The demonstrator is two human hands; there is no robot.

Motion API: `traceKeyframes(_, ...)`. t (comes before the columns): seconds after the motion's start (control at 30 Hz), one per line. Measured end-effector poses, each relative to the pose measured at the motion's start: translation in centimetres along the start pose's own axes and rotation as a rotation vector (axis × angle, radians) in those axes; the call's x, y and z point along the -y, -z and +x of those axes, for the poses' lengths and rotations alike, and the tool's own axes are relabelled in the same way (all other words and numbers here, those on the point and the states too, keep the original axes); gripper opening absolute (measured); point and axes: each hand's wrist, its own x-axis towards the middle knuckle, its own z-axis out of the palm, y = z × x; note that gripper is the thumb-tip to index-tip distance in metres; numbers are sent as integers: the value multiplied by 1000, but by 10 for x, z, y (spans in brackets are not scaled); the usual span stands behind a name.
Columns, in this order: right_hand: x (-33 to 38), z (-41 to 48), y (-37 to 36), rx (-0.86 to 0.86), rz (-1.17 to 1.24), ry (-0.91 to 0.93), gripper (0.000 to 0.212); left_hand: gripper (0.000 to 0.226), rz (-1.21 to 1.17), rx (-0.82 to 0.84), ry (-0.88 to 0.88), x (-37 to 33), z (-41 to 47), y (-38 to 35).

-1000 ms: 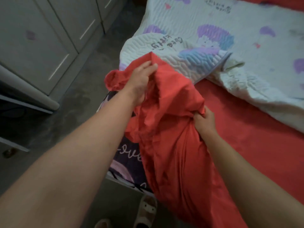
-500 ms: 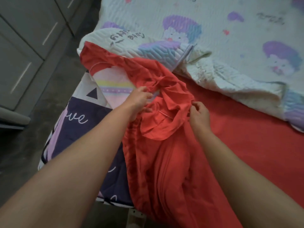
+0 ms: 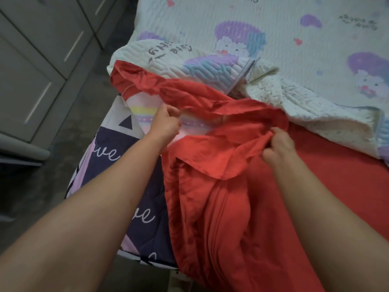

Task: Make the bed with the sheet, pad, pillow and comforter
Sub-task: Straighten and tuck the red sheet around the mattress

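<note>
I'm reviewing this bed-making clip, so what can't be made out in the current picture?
All head view.
1. Right hand fingers: tips buried in the red sheet fold they grip.
2. Quilted pad: far side cut off by the top and right edges.
3. Love-print mattress: most of it hidden under sheet and pad.

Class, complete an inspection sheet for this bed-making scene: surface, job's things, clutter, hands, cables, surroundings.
Surface: mattress with a patterned cover, its near corner uncovered.
Job's things: red sheet bunched at that corner and flat further right; quilted pad lying beyond it with its edge folded back. Pillow and comforter: nothing seen.
Clutter: nothing seen.
Hands: left hand pinches the sheet's edge; right hand grips a bunched fold of the sheet.
Cables: nothing seen.
Surroundings: grey cabinets on the left, dark floor between them and the bed.
</note>
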Motion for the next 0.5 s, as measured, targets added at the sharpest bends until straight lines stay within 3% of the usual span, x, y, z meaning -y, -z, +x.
traceKeyframes(0.13,26,8,12,52,-23,67,33,35,255,64,-122,-4,8,2)
traceKeyframes(0.23,33,-1,18,175,-332,192,34,59,633,142,-288,-9,18,-4)
traceKeyframes(0.33,20,-7,20,341,-748,226,48,81,856,107,-294,-21,25,-13)
traceKeyframes(0.4,2,0,19,225,-983,279,47,92,949,96,-300,-26,34,-16)
traceKeyframes(0.5,-19,20,12,32,-960,292,41,102,1160,88,-295,-25,54,-11)
